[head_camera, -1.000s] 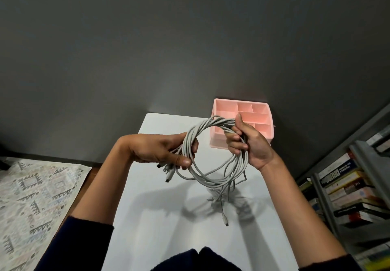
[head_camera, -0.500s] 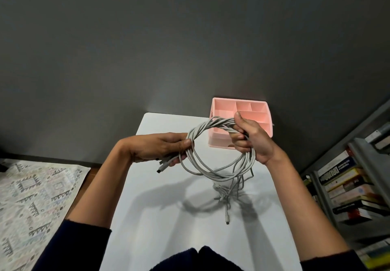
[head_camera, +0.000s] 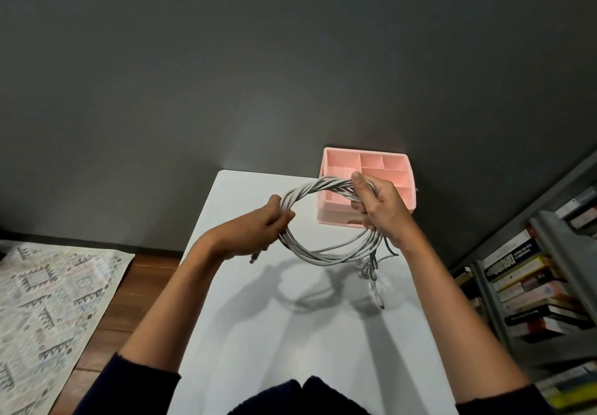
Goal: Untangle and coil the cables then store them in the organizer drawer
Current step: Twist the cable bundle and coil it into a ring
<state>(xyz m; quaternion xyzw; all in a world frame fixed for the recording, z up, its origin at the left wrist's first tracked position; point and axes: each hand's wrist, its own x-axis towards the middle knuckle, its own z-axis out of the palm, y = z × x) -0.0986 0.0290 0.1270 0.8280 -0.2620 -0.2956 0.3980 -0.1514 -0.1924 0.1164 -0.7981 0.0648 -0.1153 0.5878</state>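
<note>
A coil of grey cables (head_camera: 326,254) hangs in the air above the white table (head_camera: 290,334), held at both sides. My left hand (head_camera: 258,232) grips the coil's left side, fingers curled round the strands, with a plug end poking out below it. My right hand (head_camera: 379,206) grips the right side, thumb on top. Loose cable ends (head_camera: 374,280) dangle from the right side down to the table. The pink organizer drawer (head_camera: 334,220), with several compartments, stands at the table's far right corner, just behind my right hand.
A dark grey wall rises behind the table. A grey shelf with stacked books (head_camera: 523,285) stands close on the right. A patterned rug (head_camera: 48,301) lies on the wooden floor to the left.
Both hands have lifted the coil up and away, toward the organizer. My left hand has closed more fully round the left side, and the ring has flattened out and widened.
</note>
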